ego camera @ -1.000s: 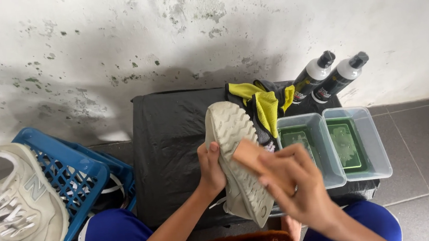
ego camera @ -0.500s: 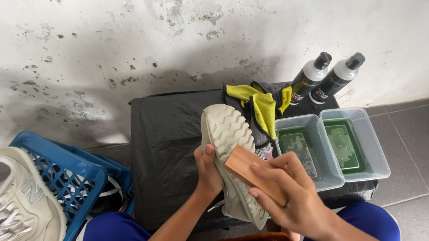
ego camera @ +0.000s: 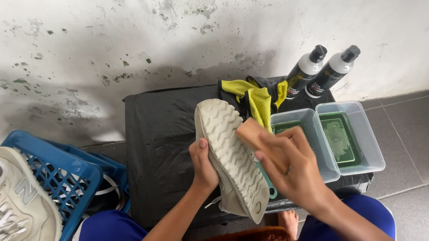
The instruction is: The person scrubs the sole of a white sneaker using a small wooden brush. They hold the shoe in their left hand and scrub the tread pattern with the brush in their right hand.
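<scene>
My left hand grips a pale sneaker by its side, sole turned up toward me, over a black covered table. My right hand holds a wooden-backed brush pressed against the right edge of the tread. The shoe's heel points toward my lap and its toe toward the wall.
Two clear tubs of green liquid stand at the table's right end, behind them two dark spray bottles and a yellow cloth. A blue crate at the left carries the other pale sneaker. A stained wall rises behind.
My right hand with the brush has slid along the sole toward the toe end. The shoe stays held in my left hand, shifted only slightly.
</scene>
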